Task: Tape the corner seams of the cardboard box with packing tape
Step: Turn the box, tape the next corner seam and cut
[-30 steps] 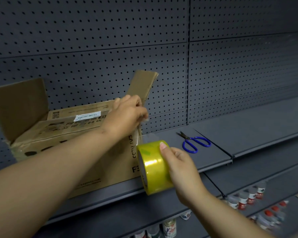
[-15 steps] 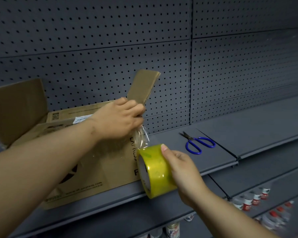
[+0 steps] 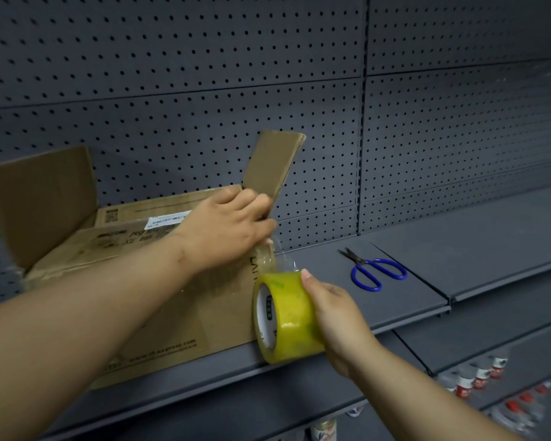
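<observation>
A brown cardboard box (image 3: 178, 316) with its flaps up stands on a dark metal shelf (image 3: 347, 281). My left hand (image 3: 226, 230) presses down on the box's top right corner, holding the end of a clear tape strip (image 3: 268, 259) against the corner seam. My right hand (image 3: 334, 313) grips a yellowish roll of packing tape (image 3: 287, 316) just right of the box's lower corner. The strip runs from the roll up to my left hand.
Blue-handled scissors (image 3: 372, 270) lie on the shelf to the right of the roll. A dark pegboard wall (image 3: 427, 122) rises behind. Small bottles with red caps (image 3: 481, 377) stand on lower shelves at the bottom right.
My left hand slid along the box's top corner over the tape end. The roll in my right hand stayed near the box's lower right corner with the strip pulled out.
</observation>
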{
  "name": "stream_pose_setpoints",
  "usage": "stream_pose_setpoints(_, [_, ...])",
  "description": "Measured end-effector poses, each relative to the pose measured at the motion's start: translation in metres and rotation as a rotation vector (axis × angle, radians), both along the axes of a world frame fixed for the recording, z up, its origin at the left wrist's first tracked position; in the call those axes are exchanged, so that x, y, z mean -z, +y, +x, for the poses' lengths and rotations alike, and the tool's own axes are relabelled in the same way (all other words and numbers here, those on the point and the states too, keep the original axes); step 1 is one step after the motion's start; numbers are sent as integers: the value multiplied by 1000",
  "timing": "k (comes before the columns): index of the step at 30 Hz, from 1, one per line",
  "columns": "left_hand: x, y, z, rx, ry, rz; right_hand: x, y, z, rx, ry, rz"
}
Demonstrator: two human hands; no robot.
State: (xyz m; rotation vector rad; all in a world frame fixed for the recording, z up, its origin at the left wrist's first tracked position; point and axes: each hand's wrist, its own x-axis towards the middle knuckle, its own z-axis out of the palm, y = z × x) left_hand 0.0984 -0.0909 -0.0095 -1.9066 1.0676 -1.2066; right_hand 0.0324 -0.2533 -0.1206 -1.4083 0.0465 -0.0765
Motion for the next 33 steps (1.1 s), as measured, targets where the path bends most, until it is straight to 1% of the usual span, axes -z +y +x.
stream_pose_setpoints(2, [0,1,0,44,12,-25,-1,-2,2,25,8,-26])
stream_pose_setpoints(4, [0,5,2,81,-33,-22,-2,-3,3,24,11,-61])
stream_pose_setpoints(6, [2,5,4,136,-73,46,-3,-2,4,30,10,-91])
stream_pose_setpoints(9, [8,-3,7,189,35,237,-2,-3,5,23,8,-93])
stream_pose_setpoints(11, [11,-5,11,172,102,290,-4,-6,5,23,23,-93])
stream_pose_setpoints(15, [9,-1,15,129,167,310,-7,-8,3,30,-7,-148])
stream_pose_setpoints(18, [10,-1,15,129,182,304,-7,-6,2,55,-35,-181])
stream_pose_setpoints(25, [9,-1,14,119,180,296,-9,-9,4,47,14,-278])
stream_pose_setpoints(29, [6,-1,12,127,210,291,-5,-13,5,-17,131,-402])
stream_pose_setpoints(33, [8,-1,10,17,213,315,-3,-11,13,-47,243,-458])
